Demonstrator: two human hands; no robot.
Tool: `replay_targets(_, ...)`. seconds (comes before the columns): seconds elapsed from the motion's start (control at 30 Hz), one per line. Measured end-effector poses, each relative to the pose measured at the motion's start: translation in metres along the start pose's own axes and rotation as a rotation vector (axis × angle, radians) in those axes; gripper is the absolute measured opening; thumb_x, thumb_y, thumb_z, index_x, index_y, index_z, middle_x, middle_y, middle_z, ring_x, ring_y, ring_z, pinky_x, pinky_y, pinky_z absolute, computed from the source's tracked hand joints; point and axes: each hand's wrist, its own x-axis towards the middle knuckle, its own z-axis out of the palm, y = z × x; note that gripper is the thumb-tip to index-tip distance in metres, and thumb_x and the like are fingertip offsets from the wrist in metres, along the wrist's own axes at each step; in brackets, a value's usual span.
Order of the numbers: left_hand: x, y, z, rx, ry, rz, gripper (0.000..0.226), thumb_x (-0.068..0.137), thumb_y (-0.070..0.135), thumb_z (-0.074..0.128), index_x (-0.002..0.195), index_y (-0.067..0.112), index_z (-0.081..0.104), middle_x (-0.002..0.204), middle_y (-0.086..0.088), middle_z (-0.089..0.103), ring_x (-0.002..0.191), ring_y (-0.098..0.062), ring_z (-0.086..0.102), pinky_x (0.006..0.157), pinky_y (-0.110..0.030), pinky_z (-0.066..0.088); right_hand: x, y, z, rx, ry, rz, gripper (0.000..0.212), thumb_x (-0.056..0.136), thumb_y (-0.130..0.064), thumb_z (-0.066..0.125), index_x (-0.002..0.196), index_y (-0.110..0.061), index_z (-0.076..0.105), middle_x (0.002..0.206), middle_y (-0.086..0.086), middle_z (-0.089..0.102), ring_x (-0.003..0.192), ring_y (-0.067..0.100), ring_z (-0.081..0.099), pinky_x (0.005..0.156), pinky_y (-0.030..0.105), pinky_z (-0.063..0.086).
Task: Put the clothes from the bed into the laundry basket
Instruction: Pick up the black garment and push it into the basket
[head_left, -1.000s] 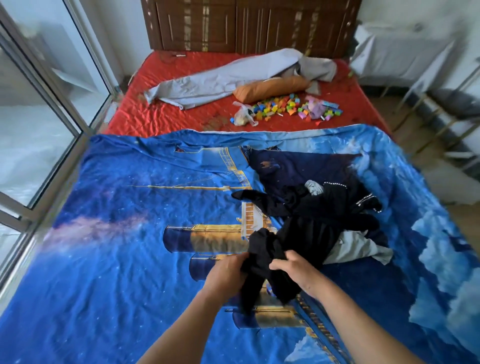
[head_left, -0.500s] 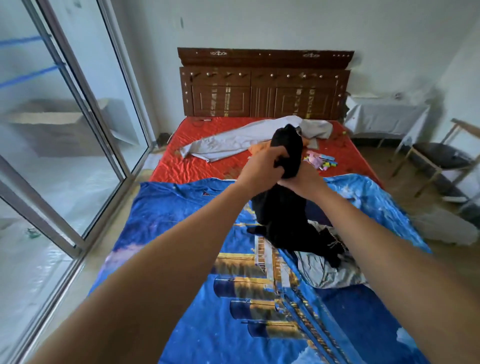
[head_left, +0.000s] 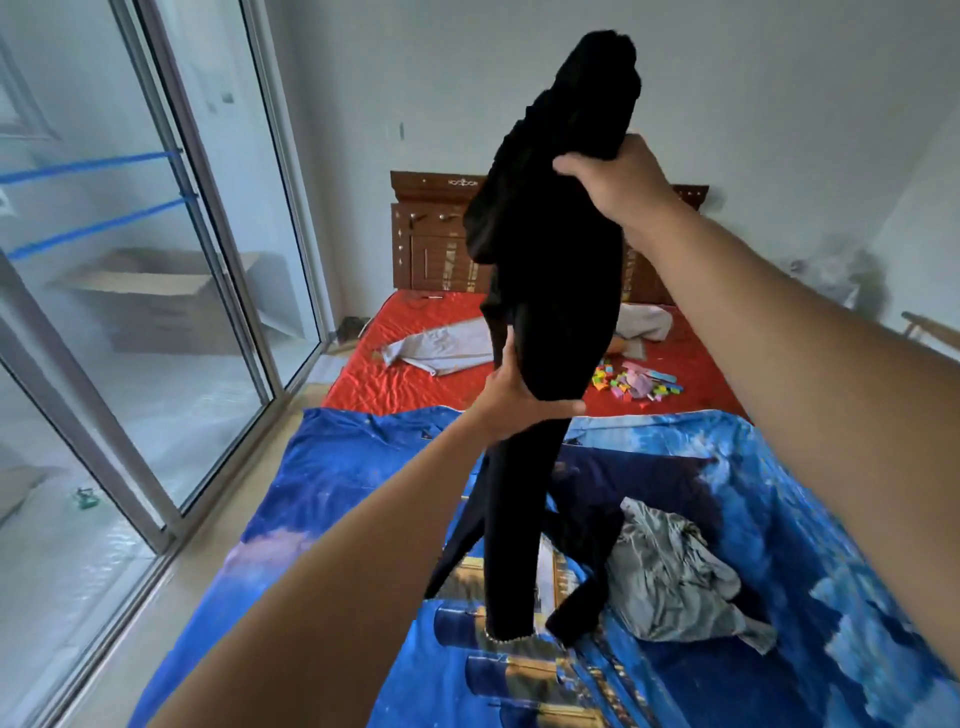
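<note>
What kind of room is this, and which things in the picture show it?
Most likely a home bedroom: a bed with a wooden headboard, a red mattress under a blue printed bedsheet, and crumpled grey clothes lying on it.

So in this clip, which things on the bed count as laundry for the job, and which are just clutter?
Part of the job:
- black garment, held up by the right hand and left hand
- crumpled grey garment on the blue sheet

Just lying about:
- colourful toy blocks
- red mattress
- wooden headboard

No laundry basket is in view.
</note>
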Motion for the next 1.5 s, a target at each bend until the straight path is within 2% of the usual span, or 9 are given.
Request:
replay_targets(0.2, -0.013, -0.044, 0.027, 0.017, 0.185, -0.249, 0.135, 0.071, 0.042, 0.085, 0.159, 0.035, -0.017, 0.132, -0.015, 0.064, 0.12, -0.036, 0.061, 0.1, -0.048, 0.051, 0.013, -0.08, -0.018, 0.164, -0.076, -0.2, 0.022, 0.081, -0.024, 0.072, 0.098, -0.011, 0.069, 0.091, 0.006, 0.072, 0.087, 0.022, 0.075, 0.074, 0.033, 0.058)
replay_targets(0.3, -0.013, -0.063, 0.006, 0.001, 0.214, -0.344, 0.088, 0.082, 0.025, 0.076, 0.156, 0.018, 0.029, 0.108, -0.009, 0.068, 0.097, -0.031, 0.066, 0.08, -0.04, 0.053, 0.017, -0.1, -0.028, 0.087, -0.2, -0.288, 0.019, 0.089, -0.028, 0.065, 0.101, -0.014, 0.059, 0.088, 0.003, 0.059, 0.091, 0.024, 0.066, 0.076, 0.035, 0.053)
replay_targets(0.4, -0.019, -0.079, -0.019, 0.021, 0.288, -0.411, 0.036, 0.088, 0.024, 0.069, 0.115, 0.0, 0.067, 0.1, -0.015, 0.073, 0.099, -0.033, 0.071, 0.076, -0.037, 0.052, 0.021, -0.103, -0.028, 0.066, -0.235, -0.284, 0.019, 0.09, -0.033, 0.064, 0.101, -0.018, 0.059, 0.088, -0.004, 0.06, 0.095, 0.02, 0.066, 0.079, 0.032, 0.054)
replay_targets(0.67, -0.022, -0.064, -0.085, -0.157, 0.454, -0.469, 0.034, 0.096, 0.02, 0.06, 0.115, -0.007, 0.068, 0.109, -0.026, 0.072, 0.103, -0.037, 0.069, 0.079, -0.037, 0.054, 0.014, -0.079, 0.012, 0.064, -0.258, -0.191, 0.04, 0.074, -0.035, 0.075, 0.111, -0.021, 0.071, 0.107, -0.001, 0.076, 0.097, 0.016, 0.075, 0.091, 0.037, 0.06)
replay_targets(0.77, -0.011, -0.033, -0.116, -0.403, 0.511, -0.438, 0.023, 0.098, 0.012, 0.049, 0.109, 0.0, 0.065, 0.092, -0.012, 0.065, 0.078, -0.019, 0.067, 0.057, -0.023, 0.053, 0.001, -0.039, 0.043, -0.121, -0.422, -0.075, 0.034, 0.068, -0.039, 0.081, 0.1, -0.029, 0.073, 0.097, -0.012, 0.077, 0.093, 0.011, 0.074, 0.076, 0.021, 0.056)
replay_targets(0.9, -0.015, 0.013, -0.156, -0.755, 0.42, -0.419, 0.029, 0.094, 0.01, 0.045, 0.066, 0.015, 0.052, 0.044, -0.001, 0.051, 0.031, -0.012, 0.051, 0.036, -0.015, 0.04, -0.025, 0.031, 0.102, -0.434, -0.585, -0.053, 0.051, 0.082, -0.033, 0.078, 0.128, -0.019, 0.063, 0.124, 0.009, 0.069, 0.113, 0.03, 0.064, 0.083, 0.031, 0.045)
replay_targets(1.13, -0.068, -0.017, -0.213, -0.813, 0.416, -0.385, 0.03, 0.081, 0.011, 0.048, 0.055, 0.021, 0.038, 0.055, 0.002, 0.037, 0.045, -0.015, 0.036, 0.049, -0.027, 0.03, -0.063, 0.065, 0.225, -0.45, -0.646, -0.116, 0.035, 0.091, -0.027, 0.068, 0.118, -0.006, 0.066, 0.117, 0.026, 0.069, 0.109, 0.043, 0.064, 0.079, 0.039, 0.046)
replay_targets(1.4, -0.159, -0.094, -0.288, -0.757, 0.743, -0.437, 0.019, 0.09, 0.024, 0.054, 0.095, 0.009, 0.065, 0.09, -0.014, 0.062, 0.083, -0.029, 0.061, 0.08, -0.04, 0.049, -0.138, 0.019, 0.376, -0.336, -0.902, -0.295, 0.044, 0.087, -0.025, 0.059, 0.126, -0.005, 0.057, 0.12, 0.024, 0.066, 0.107, 0.041, 0.064, 0.077, 0.031, 0.038)
replay_targets(1.5, -0.212, -0.13, -0.322, -0.683, 0.877, -0.509, 0.03, 0.085, 0.026, 0.054, 0.103, 0.006, 0.066, 0.1, -0.017, 0.062, 0.095, -0.031, 0.061, 0.088, -0.046, 0.054, -0.187, -0.004, 0.436, -0.283, -0.999, -0.324, 0.044, 0.091, -0.019, 0.057, 0.132, -0.004, 0.053, 0.126, 0.026, 0.064, 0.111, 0.043, 0.063, 0.087, 0.04, 0.049)
